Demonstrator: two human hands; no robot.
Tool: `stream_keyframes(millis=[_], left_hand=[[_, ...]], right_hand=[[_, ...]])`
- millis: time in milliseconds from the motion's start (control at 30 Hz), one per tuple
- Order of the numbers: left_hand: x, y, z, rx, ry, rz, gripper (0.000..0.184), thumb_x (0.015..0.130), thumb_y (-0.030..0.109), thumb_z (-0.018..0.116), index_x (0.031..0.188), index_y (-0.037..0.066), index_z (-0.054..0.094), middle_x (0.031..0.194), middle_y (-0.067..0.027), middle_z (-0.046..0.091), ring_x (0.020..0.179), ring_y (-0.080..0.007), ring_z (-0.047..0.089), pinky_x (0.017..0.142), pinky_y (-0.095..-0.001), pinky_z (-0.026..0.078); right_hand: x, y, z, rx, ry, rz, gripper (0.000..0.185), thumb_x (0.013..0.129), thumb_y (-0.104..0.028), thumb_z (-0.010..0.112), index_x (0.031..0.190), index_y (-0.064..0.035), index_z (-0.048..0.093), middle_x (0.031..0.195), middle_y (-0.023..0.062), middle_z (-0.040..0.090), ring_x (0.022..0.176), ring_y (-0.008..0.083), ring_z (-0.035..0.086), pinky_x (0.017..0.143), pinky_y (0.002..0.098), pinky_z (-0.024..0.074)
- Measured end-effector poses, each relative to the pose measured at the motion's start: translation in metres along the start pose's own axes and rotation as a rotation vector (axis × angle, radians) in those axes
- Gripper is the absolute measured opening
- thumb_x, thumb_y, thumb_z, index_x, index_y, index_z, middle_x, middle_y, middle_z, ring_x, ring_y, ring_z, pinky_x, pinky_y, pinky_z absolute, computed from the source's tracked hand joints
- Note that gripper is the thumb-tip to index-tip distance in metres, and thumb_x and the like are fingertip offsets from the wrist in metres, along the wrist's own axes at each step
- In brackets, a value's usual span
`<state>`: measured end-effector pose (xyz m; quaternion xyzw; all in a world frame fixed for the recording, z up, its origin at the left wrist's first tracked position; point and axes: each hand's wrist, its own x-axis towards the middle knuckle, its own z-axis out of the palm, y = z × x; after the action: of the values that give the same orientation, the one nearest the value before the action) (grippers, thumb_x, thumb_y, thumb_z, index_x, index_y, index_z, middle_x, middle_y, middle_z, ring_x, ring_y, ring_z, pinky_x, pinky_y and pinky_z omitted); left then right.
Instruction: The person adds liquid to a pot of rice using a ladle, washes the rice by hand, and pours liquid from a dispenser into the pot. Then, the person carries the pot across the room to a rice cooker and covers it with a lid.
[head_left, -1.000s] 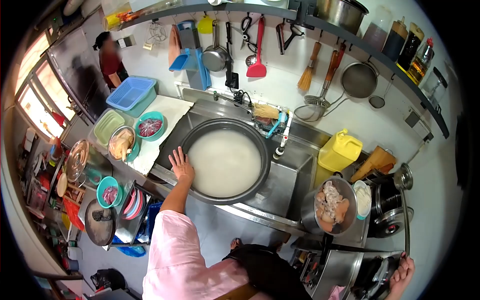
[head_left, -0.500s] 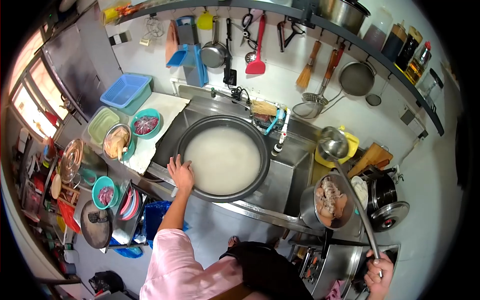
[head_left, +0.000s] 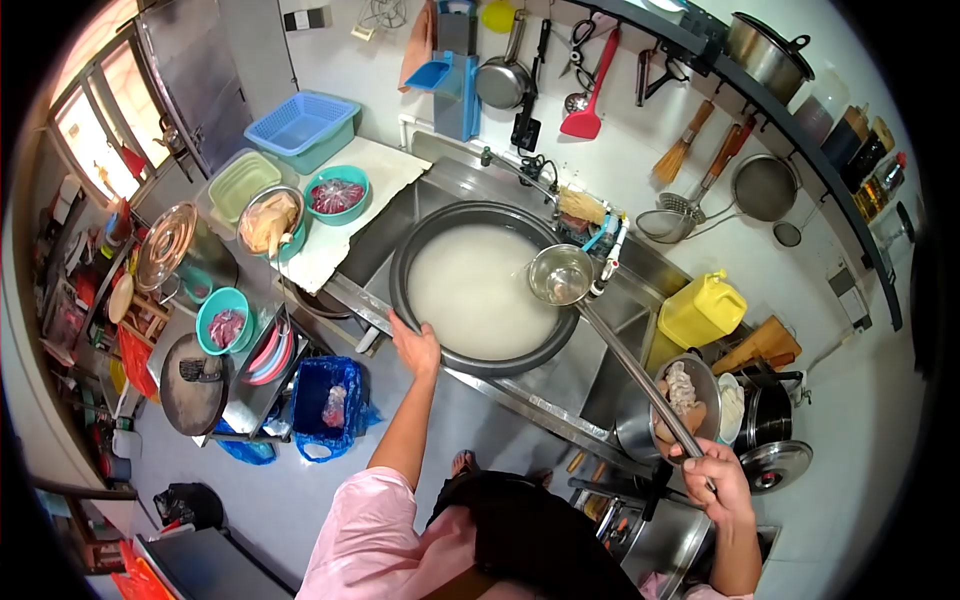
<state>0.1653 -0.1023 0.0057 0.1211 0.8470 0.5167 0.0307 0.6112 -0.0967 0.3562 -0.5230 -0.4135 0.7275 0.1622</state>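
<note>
Swung over from the yellow jug (head_left: 703,308), the ladle (head_left: 560,275) now hangs above the right rim of the dark basin (head_left: 402,270). Bare sink (head_left: 572,368) separates basin and stockpot (head_left: 635,432). The right hand (head_left: 718,478) grips its handle; the left hand (head_left: 416,347) lies open by the near-left rim.

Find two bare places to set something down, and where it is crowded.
Bare: a strip of white board between the upper teal bowl and the sink; grey floor between the blue-lined bin and the black bag. Crowded: right of the sink, with steel pot, yellow jug and black pot.
</note>
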Motion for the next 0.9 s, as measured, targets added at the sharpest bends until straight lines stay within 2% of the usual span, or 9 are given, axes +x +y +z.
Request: stream_keyframes(millis=[133, 567, 667, 767, 800, 900], left_hand=[[-0.002, 0.006, -0.005, -0.014, -0.042, -0.062, 0.081, 0.083, 0.017, 0.059, 0.153, 0.005, 0.020, 0.150, -0.0216, 0.038, 0.133, -0.0402, 0.040, 0.111, -0.0451, 0.032], [-0.002, 0.008, -0.002, -0.037, -0.011, -0.109, 0.079, 0.082, 0.016, 0.059, 0.152, 0.008, 0.023, 0.137, -0.0268, 0.049, 0.124, -0.0430, 0.046, 0.106, -0.0468, 0.035], [-0.002, 0.009, -0.003, -0.030, -0.028, -0.126, 0.080, 0.082, 0.016, 0.059, 0.152, 0.008, 0.023, 0.136, -0.0271, 0.049, 0.123, -0.0436, 0.047, 0.106, -0.0471, 0.036], [-0.002, 0.009, -0.003, -0.032, -0.028, -0.114, 0.080, 0.082, 0.016, 0.059, 0.152, 0.008, 0.023, 0.137, -0.0275, 0.049, 0.122, -0.0441, 0.047, 0.106, -0.0472, 0.036], [-0.002, 0.009, -0.004, -0.029, -0.029, -0.116, 0.080, 0.082, 0.016, 0.059, 0.152, 0.008, 0.023, 0.137, -0.0276, 0.049, 0.122, -0.0441, 0.047, 0.106, -0.0471, 0.036], [-0.002, 0.011, -0.005, -0.018, -0.033, -0.125, 0.080, 0.082, 0.017, 0.059, 0.152, 0.008, 0.022, 0.137, -0.0283, 0.049, 0.122, -0.0444, 0.047, 0.106, -0.0470, 0.036]], right_hand=[[0.010, -0.005, 0.017, -0.092, 0.067, -0.009, 0.021, 0.084, -0.002, 0.059, 0.105, 0.0023, 0.061, 0.055, -0.0012, 0.046, 0.037, 0.0047, 0.030, 0.035, 0.0222, 0.0204], [0.017, 0.000, 0.019, -0.248, 0.152, -0.200, 0.021, 0.084, -0.001, 0.060, 0.105, 0.0015, 0.060, 0.063, -0.0025, 0.050, 0.044, 0.0019, 0.037, 0.035, 0.0186, 0.0230], [0.015, -0.003, 0.014, -0.284, 0.163, -0.196, 0.023, 0.085, -0.003, 0.059, 0.107, 0.0018, 0.060, 0.062, -0.0022, 0.049, 0.041, 0.0022, 0.034, 0.034, 0.0195, 0.0222], [0.007, -0.014, 0.005, -0.043, 0.035, -0.107, 0.025, 0.085, -0.004, 0.058, 0.109, 0.0027, 0.061, 0.061, -0.0015, 0.049, 0.036, 0.0032, 0.031, 0.033, 0.0211, 0.0216], [0.006, -0.014, -0.002, 0.027, 0.001, -0.087, 0.028, 0.087, -0.005, 0.054, 0.113, 0.0051, 0.059, 0.059, -0.0005, 0.048, 0.032, 0.0047, 0.027, 0.032, 0.0227, 0.0211], [-0.004, -0.015, -0.013, 0.302, -0.113, -0.019, 0.029, 0.089, -0.006, 0.049, 0.114, 0.0076, 0.057, 0.058, 0.0005, 0.046, 0.032, 0.0061, 0.029, 0.031, 0.0242, 0.0225]])
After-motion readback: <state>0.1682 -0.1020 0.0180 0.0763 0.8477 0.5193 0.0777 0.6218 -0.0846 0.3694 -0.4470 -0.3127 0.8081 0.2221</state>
